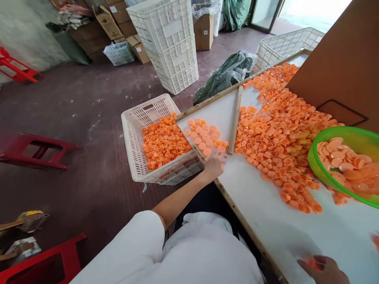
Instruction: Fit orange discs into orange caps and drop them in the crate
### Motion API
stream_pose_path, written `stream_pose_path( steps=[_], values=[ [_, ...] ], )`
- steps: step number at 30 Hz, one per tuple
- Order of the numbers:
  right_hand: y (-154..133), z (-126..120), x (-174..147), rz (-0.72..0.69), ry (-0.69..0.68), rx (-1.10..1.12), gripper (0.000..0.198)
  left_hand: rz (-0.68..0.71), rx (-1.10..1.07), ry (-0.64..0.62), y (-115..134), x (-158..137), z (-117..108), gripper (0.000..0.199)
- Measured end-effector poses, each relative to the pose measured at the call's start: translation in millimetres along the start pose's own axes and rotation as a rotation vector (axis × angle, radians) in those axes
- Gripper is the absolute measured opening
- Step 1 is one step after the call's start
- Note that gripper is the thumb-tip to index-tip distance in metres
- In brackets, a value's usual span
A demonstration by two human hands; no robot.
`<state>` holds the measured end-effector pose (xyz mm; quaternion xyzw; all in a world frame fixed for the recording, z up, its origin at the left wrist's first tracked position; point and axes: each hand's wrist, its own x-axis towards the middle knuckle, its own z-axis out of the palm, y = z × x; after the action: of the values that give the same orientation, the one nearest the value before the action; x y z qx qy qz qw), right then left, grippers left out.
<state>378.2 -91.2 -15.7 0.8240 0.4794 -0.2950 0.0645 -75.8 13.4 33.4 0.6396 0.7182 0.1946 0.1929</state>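
My left hand (213,166) is at the wooden-edged white table, its fingertips at the near side of a group of flat orange discs (204,135). Motion smears its fingers, so whether they hold a disc is unclear. At the bottom right, my right hand (327,271) curls its thumb and fingers around a small orange plastic piece (314,263), partly hidden and blurred. Between and beyond the hands spreads a large heap of orange plastic caps (278,134). A green bowl (318,159) at the right holds more orange discs.
A white crate (130,130) of orange caps sits against the table's left corner. A wooden strip (236,120) divides the white tabletop (260,205). Stacked white crates (174,47) stand behind. Red stools (38,150) are on the floor; a brown board (340,67) rises at right.
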Motion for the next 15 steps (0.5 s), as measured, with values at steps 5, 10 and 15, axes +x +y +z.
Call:
stream_pose_path(
  steps=[5, 10, 15],
  values=[
    [-19.1, 9.6, -3.9, -0.097, 0.039, 0.030, 0.038, 0.346, -0.093, -0.144, 69.9, 2.1, 63.5, 0.037],
    [-13.6, 4.8, -6.6, -0.036, 0.045, 0.074, 0.049, 0.192, 0.112, 0.086, 83.7, 37.0, 79.5, 0.040],
    [-2.9, 8.4, 1.1, 0.034, 0.060, 0.067, 0.052, 0.179, 0.197, 0.032, 46.7, 61.0, 77.7, 0.024]
  ],
)
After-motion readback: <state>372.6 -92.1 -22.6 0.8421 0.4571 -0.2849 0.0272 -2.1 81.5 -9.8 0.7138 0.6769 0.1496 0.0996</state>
